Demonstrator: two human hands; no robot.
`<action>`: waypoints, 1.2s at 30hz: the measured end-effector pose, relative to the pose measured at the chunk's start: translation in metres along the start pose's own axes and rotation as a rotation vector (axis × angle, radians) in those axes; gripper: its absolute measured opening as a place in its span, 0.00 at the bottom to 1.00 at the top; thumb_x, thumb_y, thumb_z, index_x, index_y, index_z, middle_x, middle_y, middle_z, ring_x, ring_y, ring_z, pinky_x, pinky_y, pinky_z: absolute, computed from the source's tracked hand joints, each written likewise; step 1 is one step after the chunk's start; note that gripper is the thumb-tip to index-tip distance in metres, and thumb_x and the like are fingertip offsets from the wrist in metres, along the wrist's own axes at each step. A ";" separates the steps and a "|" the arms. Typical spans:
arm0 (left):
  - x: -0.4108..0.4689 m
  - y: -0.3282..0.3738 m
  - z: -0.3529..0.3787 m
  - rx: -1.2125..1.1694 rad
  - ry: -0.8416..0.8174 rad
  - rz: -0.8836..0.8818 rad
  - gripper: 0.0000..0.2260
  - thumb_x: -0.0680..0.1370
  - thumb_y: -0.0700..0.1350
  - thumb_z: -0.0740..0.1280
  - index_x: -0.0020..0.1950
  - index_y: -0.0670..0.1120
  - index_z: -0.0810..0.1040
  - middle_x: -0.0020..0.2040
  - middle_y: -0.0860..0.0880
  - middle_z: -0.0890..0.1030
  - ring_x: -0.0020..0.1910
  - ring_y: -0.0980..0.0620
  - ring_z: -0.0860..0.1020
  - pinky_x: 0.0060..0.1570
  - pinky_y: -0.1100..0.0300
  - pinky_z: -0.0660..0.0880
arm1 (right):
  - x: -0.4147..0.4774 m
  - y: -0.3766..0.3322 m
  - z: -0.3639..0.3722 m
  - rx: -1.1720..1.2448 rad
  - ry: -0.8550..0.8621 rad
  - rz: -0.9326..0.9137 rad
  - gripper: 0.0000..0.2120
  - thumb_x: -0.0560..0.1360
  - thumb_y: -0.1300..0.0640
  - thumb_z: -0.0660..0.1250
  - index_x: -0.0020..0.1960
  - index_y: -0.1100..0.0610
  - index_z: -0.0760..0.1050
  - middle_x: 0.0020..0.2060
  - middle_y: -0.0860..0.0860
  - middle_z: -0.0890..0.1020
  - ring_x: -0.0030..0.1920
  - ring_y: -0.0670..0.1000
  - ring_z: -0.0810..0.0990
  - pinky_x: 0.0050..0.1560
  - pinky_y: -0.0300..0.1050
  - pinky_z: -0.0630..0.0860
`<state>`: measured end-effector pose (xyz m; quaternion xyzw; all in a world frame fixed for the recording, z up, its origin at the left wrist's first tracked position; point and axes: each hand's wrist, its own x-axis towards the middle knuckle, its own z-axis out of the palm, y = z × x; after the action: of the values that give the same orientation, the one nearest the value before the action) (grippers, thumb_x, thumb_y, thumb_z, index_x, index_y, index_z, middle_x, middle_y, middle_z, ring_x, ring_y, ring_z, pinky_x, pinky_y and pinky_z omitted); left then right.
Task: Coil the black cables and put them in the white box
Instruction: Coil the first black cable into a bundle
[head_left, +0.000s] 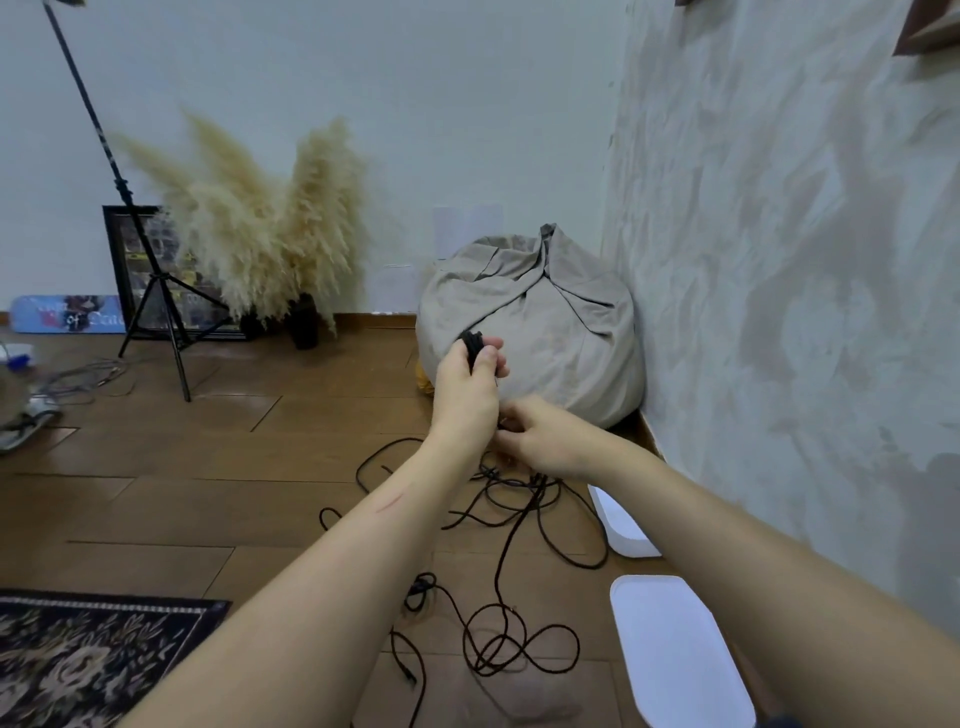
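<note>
Both reach forward: left hand (466, 385) raised, gripping black cable (472, 344)

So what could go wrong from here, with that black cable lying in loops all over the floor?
1. The loose cable crosses itself in several loops on the floor. Pulling it up through the right hand could tighten a loop into a knot.
2. The left hand holds the small coil between thumb and fingers. If that grip slackens, the turns might spring apart.
3. A strand lies close to the white box and could snag its edge or drag it.
</note>
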<state>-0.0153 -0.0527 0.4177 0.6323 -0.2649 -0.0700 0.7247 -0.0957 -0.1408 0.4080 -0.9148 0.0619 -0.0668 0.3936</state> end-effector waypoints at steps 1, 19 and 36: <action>0.000 -0.002 0.000 0.015 0.011 -0.005 0.09 0.86 0.40 0.58 0.56 0.46 0.77 0.43 0.52 0.77 0.43 0.58 0.77 0.47 0.66 0.73 | 0.000 0.000 0.001 -0.021 -0.007 0.002 0.07 0.80 0.59 0.62 0.47 0.59 0.78 0.33 0.48 0.81 0.31 0.47 0.76 0.34 0.42 0.72; -0.004 -0.028 -0.010 0.637 -0.580 0.096 0.17 0.87 0.51 0.55 0.52 0.45 0.80 0.42 0.53 0.80 0.41 0.57 0.77 0.44 0.61 0.73 | -0.013 0.032 -0.047 -0.133 0.339 -0.047 0.05 0.77 0.58 0.70 0.50 0.55 0.85 0.42 0.44 0.84 0.45 0.44 0.79 0.48 0.39 0.73; 0.000 -0.031 -0.017 0.632 -0.390 0.143 0.15 0.86 0.48 0.56 0.45 0.50 0.78 0.36 0.53 0.78 0.37 0.55 0.75 0.39 0.60 0.71 | -0.019 0.030 -0.040 -0.014 0.254 0.141 0.13 0.79 0.50 0.68 0.62 0.50 0.78 0.44 0.50 0.85 0.45 0.49 0.84 0.50 0.50 0.83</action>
<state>0.0005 -0.0434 0.3876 0.7794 -0.4497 -0.0530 0.4331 -0.1227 -0.1867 0.4116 -0.8950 0.1757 -0.1538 0.3801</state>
